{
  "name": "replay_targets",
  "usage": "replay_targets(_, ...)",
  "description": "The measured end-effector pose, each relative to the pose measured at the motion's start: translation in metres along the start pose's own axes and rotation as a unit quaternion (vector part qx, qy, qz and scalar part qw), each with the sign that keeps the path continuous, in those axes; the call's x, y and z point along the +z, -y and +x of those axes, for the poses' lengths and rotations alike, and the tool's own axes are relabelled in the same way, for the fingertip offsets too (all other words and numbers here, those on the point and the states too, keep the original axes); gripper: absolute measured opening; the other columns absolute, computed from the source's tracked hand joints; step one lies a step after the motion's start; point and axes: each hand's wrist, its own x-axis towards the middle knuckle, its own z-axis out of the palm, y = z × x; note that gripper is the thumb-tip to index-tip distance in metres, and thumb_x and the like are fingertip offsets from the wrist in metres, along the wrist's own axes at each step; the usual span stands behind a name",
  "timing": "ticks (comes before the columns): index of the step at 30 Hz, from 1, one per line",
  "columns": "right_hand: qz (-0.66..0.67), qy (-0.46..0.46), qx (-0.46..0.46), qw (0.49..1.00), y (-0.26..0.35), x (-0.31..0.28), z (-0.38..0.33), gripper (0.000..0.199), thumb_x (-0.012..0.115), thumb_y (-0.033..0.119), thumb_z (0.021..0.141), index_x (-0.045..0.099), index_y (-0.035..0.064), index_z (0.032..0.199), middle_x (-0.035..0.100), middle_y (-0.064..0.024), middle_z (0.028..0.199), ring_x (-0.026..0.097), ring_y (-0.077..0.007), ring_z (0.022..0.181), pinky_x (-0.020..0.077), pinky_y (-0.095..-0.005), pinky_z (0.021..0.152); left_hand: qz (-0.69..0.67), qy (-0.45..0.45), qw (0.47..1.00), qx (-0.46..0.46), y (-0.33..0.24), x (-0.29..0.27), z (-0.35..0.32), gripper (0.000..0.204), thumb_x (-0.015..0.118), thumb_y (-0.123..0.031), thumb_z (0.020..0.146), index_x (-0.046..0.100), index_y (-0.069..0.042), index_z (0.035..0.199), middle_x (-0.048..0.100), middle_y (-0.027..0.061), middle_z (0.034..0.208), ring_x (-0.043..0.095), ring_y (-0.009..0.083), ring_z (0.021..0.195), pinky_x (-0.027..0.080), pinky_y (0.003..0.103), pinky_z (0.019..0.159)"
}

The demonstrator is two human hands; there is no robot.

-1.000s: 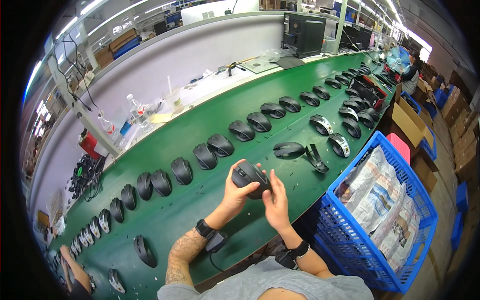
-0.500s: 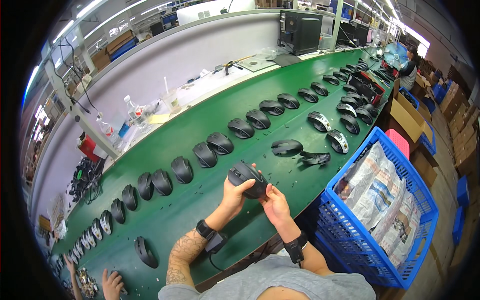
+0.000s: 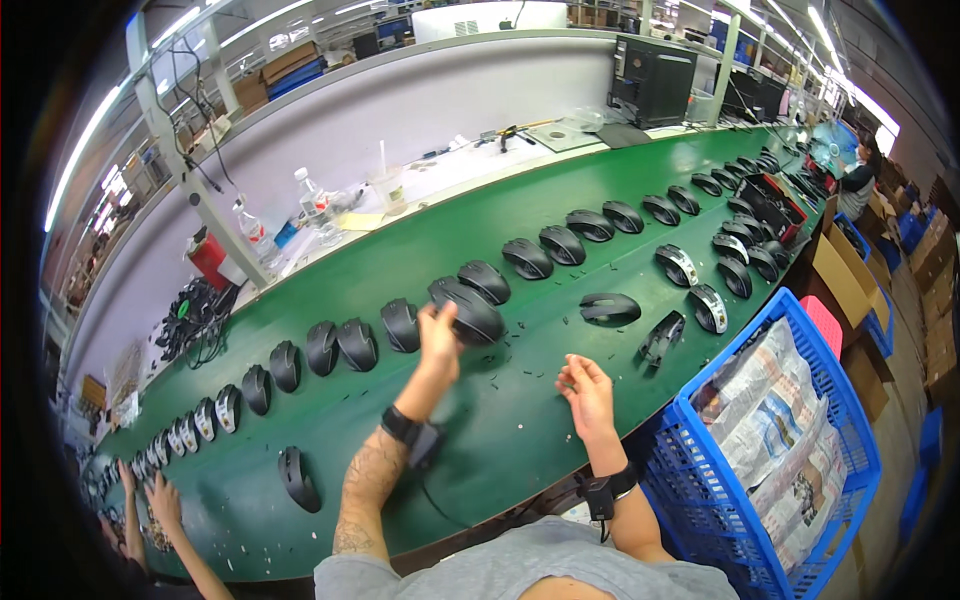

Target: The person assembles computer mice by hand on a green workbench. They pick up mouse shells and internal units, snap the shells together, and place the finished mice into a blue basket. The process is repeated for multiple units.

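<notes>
Along the long green conveyor belt (image 3: 560, 330), a curving row of black computer mice (image 3: 545, 255) runs from the near left to the far right, each lying apart from its neighbour. At the right edge of the belt stands a big blue plastic crate (image 3: 745, 525) with latticed walls; inside it lie crumpled sheets of printed paper (image 3: 785, 430), and nothing else in it can be made out. Beyond it, brown cardboard boxes (image 3: 845, 275) line the aisle, their contents hidden from here. On the pale shelf behind the belt stand two clear plastic bottles (image 3: 310, 200) and a clear cup (image 3: 388, 185).

Now to the hands. The left hand (image 3: 438, 335) is raised over the belt, fingers wrapped round a glossy black mouse (image 3: 468, 310), which sits just in front of the row, tilted in the grasp. The right hand (image 3: 588, 392) hovers low above the belt, well apart from the mouse, fingers loosely curled and holding nothing that can be seen. A separate black mouse shell (image 3: 610, 308) and an upturned black part (image 3: 662, 338) lie just beyond it. Lower left, another person's hands (image 3: 150, 500) work at the belt.
</notes>
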Motion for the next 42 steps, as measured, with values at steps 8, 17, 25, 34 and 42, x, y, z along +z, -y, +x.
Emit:
replay_targets(8, -0.018, -0.012, -0.017, 1.0, -0.005, -0.009, 0.0, 0.01, 0.061, 0.013, 0.088, 0.061, 0.0053, 0.093, 0.058, 0.0005, 0.08, 0.054, -0.0079, 0.074, 0.0453, -0.0241, 0.067, 0.277, -0.057, 0.954, 0.103, -0.009, -0.054, 0.097, 0.048, 0.043, -0.025, 0.094, 0.038, 0.005, 0.131, 0.044, 0.0248, 0.131, 0.043, 0.0327, 0.122, 0.034, 0.037, 0.1)
replay_targets(17, -0.032, 0.019, -0.016, 0.999, -0.005, -0.016, -0.003, 0.009, 0.061, 0.012, 0.087, 0.061, 0.0046, 0.092, 0.059, 0.0007, 0.079, 0.054, -0.0074, 0.071, 0.0452, -0.0223, 0.066, 0.431, -0.081, 0.87, 0.226, -0.023, -0.072, 0.083, 0.05, 0.042, -0.024, 0.095, 0.034, 0.007, 0.133, 0.05, 0.0324, 0.12, 0.049, 0.0412, 0.115, 0.038, 0.043, 0.097)
replay_targets(25, -0.039, 0.009, -0.04, 0.998, 0.0, -0.021, -0.005, 0.009, 0.061, 0.012, 0.087, 0.061, 0.0041, 0.091, 0.058, 0.0012, 0.077, 0.054, -0.0069, 0.071, 0.0455, -0.0222, 0.067, 0.528, -0.086, 0.83, 0.156, -0.026, -0.025, 0.069, 0.046, 0.047, -0.023, 0.092, 0.035, 0.001, 0.13, 0.056, 0.0293, 0.112, 0.053, 0.0425, 0.107, 0.042, 0.045, 0.091)
replay_targets(34, -0.04, 0.008, -0.033, 0.999, 0.003, -0.026, -0.005, 0.009, 0.06, 0.012, 0.088, 0.06, 0.0039, 0.093, 0.058, 0.0006, 0.079, 0.055, -0.0075, 0.073, 0.0463, -0.0235, 0.069, 0.514, -0.085, 0.823, 0.226, -0.011, -0.055, 0.083, 0.041, 0.047, -0.021, 0.092, 0.043, 0.004, 0.124, 0.057, 0.032, 0.108, 0.055, 0.0439, 0.104, 0.043, 0.044, 0.09)
replay_targets(42, -0.481, -0.046, -0.357, 0.8, 0.041, -0.018, 0.027, 0.027, 0.062, 0.0, 0.075, 0.058, 0.0017, 0.102, 0.06, -0.0098, 0.093, 0.058, -0.0243, 0.085, 0.0475, -0.0358, 0.077, 0.554, -0.099, 0.754, 0.339, 0.014, -0.057, 0.102, 0.034, 0.041, -0.013, 0.093, 0.046, 0.004, 0.121, 0.053, 0.0299, 0.112, 0.051, 0.0418, 0.106, 0.04, 0.045, 0.092)
